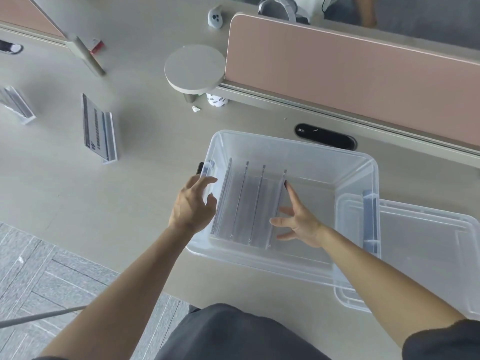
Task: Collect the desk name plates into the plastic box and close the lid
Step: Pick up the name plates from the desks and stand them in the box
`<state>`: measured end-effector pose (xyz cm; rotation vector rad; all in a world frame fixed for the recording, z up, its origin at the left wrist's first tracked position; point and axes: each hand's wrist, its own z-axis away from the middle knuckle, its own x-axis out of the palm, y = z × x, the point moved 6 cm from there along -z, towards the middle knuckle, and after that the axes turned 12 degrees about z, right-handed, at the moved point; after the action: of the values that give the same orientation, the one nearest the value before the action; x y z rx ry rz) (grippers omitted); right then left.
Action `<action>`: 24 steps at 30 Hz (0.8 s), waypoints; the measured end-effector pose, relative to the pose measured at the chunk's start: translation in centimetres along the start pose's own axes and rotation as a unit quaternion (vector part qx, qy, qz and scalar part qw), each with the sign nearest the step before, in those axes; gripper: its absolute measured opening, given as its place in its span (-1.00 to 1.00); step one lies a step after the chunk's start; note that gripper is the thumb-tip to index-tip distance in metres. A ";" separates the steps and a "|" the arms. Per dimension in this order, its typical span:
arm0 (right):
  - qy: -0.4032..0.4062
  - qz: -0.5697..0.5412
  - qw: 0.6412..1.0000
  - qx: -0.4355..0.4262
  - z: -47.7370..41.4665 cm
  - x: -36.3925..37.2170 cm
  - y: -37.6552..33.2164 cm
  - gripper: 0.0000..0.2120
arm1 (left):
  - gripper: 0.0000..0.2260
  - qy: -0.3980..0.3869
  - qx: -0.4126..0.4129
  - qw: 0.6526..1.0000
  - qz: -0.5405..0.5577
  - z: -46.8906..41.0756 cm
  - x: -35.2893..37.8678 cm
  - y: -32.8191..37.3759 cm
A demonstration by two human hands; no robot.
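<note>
The clear plastic box (293,157) sat open on the grey desk (145,193), and everything else is placed against it. Inside it, toward its left wall, four clear name plates (249,206) stood on edge in a row, roughly parallel and slightly apart from each other. The right hand (298,224) was down inside the box just to the right of that row, its fingers spread wide and holding nothing; its raised forefinger lay against the upper edge of the rightmost plate, though whether the other fingertips touched the plate cannot be told. The left hand (193,203) hovered at the box's left rim, by the handle clip there, fingers loosely curled and apart, gripping nothing; it overlapped the rim, but actual contact cannot be made out. The lid (428,255) lay flat on the desk to the right of the box, partly tucked under the box's right edge. Two more name plates remained out on the desk, well to the left of the box: one (100,128) stood nearer, with printed lines on its face, and another (17,105) lay farther left at the frame's edge. Beyond the box ran a pink partition (350,71), with a round shelf (194,67) at its left end.
</note>
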<state>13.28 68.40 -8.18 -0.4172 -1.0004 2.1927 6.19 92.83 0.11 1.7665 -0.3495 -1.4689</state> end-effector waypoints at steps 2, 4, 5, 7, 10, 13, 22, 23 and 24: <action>-0.006 -0.021 1.000 0.004 -0.1 0.1 0.4 0.05 | -0.66 -0.001 -0.001 1.000 -0.001 0.0 0.0 -0.1; -0.015 -0.034 0.999 0.010 -0.3 0.2 0.5 0.04 | -0.67 -0.001 -0.003 1.000 0.000 0.0 0.1 -0.2; -0.018 -0.037 0.999 0.012 -0.3 0.2 0.4 0.04 | -0.67 -0.001 -0.005 1.000 -0.001 -0.1 0.1 -0.2; -0.022 -0.037 0.999 0.014 -0.3 0.4 0.0 0.04 | -0.67 -0.004 -0.008 1.000 -0.003 -0.1 0.2 -0.4; -0.028 -0.040 0.999 0.016 -0.5 0.5 -0.4 0.03 | -0.68 -0.005 -0.017 1.000 -0.003 0.0 0.3 -0.5; -0.033 -0.052 0.998 0.029 -0.4 0.6 -0.4 0.01 | -0.68 -0.006 -0.022 1.000 -0.006 -0.1 0.3 -0.5; -0.031 -0.051 0.998 0.034 -0.6 0.6 -0.3 0.00 | -0.67 -0.008 -0.019 1.000 -0.010 -0.1 0.3 -0.4; -0.030 -0.047 0.998 0.035 -0.5 0.6 -0.3 0.00 | -0.67 -0.009 -0.019 1.000 -0.012 0.0 0.3 -0.4; -0.030 -0.044 0.998 0.037 -0.5 0.6 -0.3 0.01 | -0.66 -0.009 -0.020 1.000 -0.015 0.0 0.3 -0.4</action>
<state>13.26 69.19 -8.31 -0.2692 -0.9492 2.1663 6.21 92.88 -0.35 1.7342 -0.3028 -1.5034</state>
